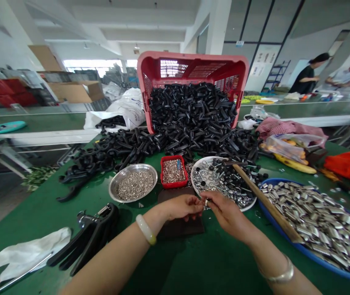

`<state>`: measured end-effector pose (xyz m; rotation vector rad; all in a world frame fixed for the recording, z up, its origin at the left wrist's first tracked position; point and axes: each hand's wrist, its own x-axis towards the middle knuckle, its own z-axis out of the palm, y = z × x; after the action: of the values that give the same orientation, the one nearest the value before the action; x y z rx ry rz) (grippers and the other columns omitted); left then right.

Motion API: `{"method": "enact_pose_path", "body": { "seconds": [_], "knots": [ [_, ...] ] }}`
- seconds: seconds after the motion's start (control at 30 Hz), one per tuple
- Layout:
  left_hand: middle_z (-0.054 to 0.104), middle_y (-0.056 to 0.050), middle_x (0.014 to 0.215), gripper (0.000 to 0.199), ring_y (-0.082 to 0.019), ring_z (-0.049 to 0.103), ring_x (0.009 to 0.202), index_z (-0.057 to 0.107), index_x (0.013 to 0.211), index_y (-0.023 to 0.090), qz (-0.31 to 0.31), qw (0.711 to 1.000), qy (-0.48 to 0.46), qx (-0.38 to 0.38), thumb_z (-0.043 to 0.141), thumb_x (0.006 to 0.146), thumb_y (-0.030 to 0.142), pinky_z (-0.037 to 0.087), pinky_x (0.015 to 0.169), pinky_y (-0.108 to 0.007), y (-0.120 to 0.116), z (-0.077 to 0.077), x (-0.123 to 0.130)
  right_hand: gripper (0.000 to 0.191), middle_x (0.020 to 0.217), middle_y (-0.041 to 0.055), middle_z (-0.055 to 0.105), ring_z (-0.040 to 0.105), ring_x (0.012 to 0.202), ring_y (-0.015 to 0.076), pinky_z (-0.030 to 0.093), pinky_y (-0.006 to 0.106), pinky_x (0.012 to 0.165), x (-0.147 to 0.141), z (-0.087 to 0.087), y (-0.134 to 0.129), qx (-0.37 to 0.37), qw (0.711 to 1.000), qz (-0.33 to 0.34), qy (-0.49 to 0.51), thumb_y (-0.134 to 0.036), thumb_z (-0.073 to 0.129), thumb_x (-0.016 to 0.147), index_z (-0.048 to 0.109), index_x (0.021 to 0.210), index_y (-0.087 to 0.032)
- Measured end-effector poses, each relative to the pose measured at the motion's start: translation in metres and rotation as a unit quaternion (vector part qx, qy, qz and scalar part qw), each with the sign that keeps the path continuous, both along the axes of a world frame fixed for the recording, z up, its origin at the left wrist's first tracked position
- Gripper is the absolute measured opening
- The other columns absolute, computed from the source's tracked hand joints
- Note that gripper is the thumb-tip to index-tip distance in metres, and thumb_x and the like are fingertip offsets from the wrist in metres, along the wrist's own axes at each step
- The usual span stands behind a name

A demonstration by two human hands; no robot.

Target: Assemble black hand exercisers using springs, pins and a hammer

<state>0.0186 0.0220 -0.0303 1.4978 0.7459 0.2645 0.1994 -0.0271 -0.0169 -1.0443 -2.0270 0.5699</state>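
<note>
My left hand (187,207), its fingers curled together, is over a dark flat block (181,229) on the green table; what it holds, if anything, is too small to name. Beside it, my right hand (224,211) pinches a small shiny metal part (206,202) between thumb and fingers. The fingertips of both hands nearly meet. Just beyond them are a red tray of small pins (173,171) and a white plate of metal and black parts (197,189). A metal bowl of small rings (135,184) stands to the left.
A wooden-handled hammer (267,205) lies across the white plate and a blue basin (285,241) of metal pieces. Behind, a tipped red crate (193,59) spills black parts. Black handles (91,237) and a white glove (36,250) lie front left. Two people are in the right background.
</note>
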Motion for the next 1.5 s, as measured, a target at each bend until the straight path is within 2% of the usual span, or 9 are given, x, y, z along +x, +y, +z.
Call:
{"method": "enact_pose_path", "body": {
  "seconds": [0.1,0.17,0.27,0.57,0.8,0.9,1.07,1.23,1.5],
  "knots": [
    [0.062,-0.003,0.087,0.023,-0.011,0.056,0.069,0.058,0.093,0.018,0.092,0.975,0.109,0.169,0.054,0.076,0.033,0.042,0.058,-0.021,0.037,0.014,-0.014,0.035,0.106,0.0078,0.06,0.054,0.101,0.0203,0.045,0.037,0.087,0.007,-0.009,0.004,0.024,0.999,-0.021,-0.013,-0.018,0.04,0.084,0.05,0.116,-0.025],
    [0.064,-0.003,0.093,0.019,-0.014,0.058,0.083,0.062,0.09,0.019,0.256,0.888,0.228,0.306,0.054,0.076,0.028,0.043,0.073,-0.023,0.076,0.023,-0.024,0.037,0.108,0.0079,0.059,0.054,0.102,0.0209,0.045,0.038,0.088,0.013,-0.017,0.006,0.02,0.999,-0.032,-0.012,-0.018,0.041,0.084,0.049,0.118,-0.026],
    [0.057,-0.011,0.113,0.034,-0.024,0.051,0.104,0.056,0.11,0.018,0.345,0.835,0.284,0.322,0.051,0.077,0.026,0.037,0.088,-0.035,0.14,0.028,-0.036,0.039,0.11,0.0076,0.059,0.055,0.102,0.0213,0.046,0.037,0.088,0.019,-0.03,0.007,-0.001,0.999,-0.035,-0.006,-0.018,0.042,0.083,0.047,0.121,-0.027],
    [0.066,-0.009,0.095,0.019,-0.022,0.057,0.097,0.064,0.083,0.018,0.425,0.846,0.224,0.231,0.06,0.07,0.03,0.041,0.083,-0.029,0.226,-0.005,-0.027,0.039,0.11,0.0062,0.059,0.055,0.102,0.0194,0.046,0.033,0.087,0.03,-0.05,0.008,-0.053,0.998,-0.044,-0.003,-0.017,0.042,0.084,0.045,0.121,-0.029],
    [0.063,-0.007,0.078,0.024,-0.012,0.061,0.073,0.053,0.094,0.014,0.489,0.865,0.0,0.115,0.033,0.083,0.021,0.05,0.07,-0.025,0.178,0.038,-0.067,0.036,0.105,0.0057,0.061,0.058,0.094,0.0202,0.048,0.035,0.082,0.031,-0.052,0.009,-0.089,0.99,-0.067,0.09,-0.021,0.045,0.083,0.047,0.119,-0.03],
    [0.061,-0.009,0.075,0.023,-0.014,0.06,0.074,0.054,0.082,0.011,0.45,0.862,-0.225,-0.066,0.033,0.075,0.013,0.049,0.073,-0.029,0.126,0.046,-0.071,0.034,0.102,0.0059,0.059,0.058,0.09,0.0192,0.051,0.034,0.076,0.027,-0.05,0.011,-0.126,0.973,-0.076,0.179,-0.026,0.044,0.085,0.046,0.118,-0.029],
    [0.059,-0.005,0.073,0.02,-0.015,0.058,0.068,0.054,0.08,0.014,0.339,0.894,-0.183,-0.23,0.042,0.076,0.029,0.047,0.07,-0.036,0.048,0.027,-0.048,0.029,0.099,0.0061,0.056,0.058,0.084,0.0171,0.053,0.033,0.071,0.015,-0.036,0.009,-0.128,0.953,-0.084,0.26,-0.03,0.046,0.084,0.048,0.113,-0.026],
    [0.037,0.007,0.045,0.052,-0.006,0.04,0.042,0.043,0.06,0.016,0.361,0.905,-0.116,-0.193,0.043,0.069,0.067,0.043,0.054,-0.026,0.01,0.003,-0.017,0.028,0.097,0.0059,0.056,0.058,0.083,0.0161,0.053,0.032,0.07,0.004,-0.013,0.006,-0.095,0.956,-0.065,0.27,-0.029,0.047,0.084,0.047,0.112,-0.025],
    [0.052,0.0,0.065,0.024,-0.006,0.045,0.047,0.05,0.092,0.014,0.281,0.89,-0.222,-0.282,0.049,0.081,0.036,0.042,0.045,-0.018,-0.019,-0.002,-0.011,0.029,0.108,0.0067,0.057,0.056,0.098,0.0169,0.048,0.034,0.084,-0.015,0.022,0.014,-0.029,0.989,0.002,0.144,-0.024,0.044,0.086,0.048,0.114,-0.024]
  ]
}}
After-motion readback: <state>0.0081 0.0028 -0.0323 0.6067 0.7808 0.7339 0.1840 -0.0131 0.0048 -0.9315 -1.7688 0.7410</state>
